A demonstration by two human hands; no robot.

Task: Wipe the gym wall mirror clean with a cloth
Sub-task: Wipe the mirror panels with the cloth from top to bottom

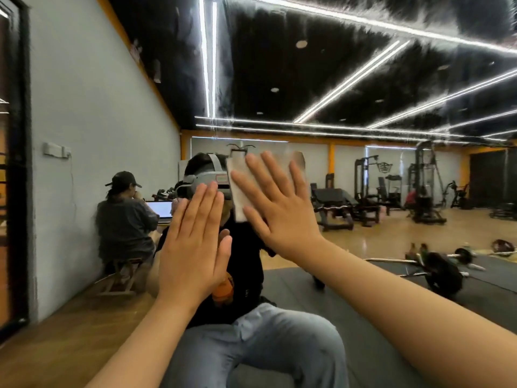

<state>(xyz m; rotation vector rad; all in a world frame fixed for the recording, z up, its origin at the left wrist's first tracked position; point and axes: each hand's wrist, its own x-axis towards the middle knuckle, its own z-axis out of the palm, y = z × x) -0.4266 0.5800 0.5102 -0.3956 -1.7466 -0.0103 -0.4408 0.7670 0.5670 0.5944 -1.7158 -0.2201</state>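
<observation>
While a cloth point(238, 191) is pressed to the mirror point(363, 79) under the spread right hand point(279, 217), the left hand point(193, 247) is laid flat alongside; smeared glass above is judged still unwiped.

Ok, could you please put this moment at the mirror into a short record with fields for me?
Surface: gym wall mirror, hazy streaks above the hands
Cloth: pale cloth, spread flat on the glass
Hands: right hand presses the cloth with straight, spread fingers; left hand lies flat against the glass beside it, fingers together, no cloth
Reflected: seated person in a cap, laptop, barbell on the floor
Stage: wiping under way
</observation>
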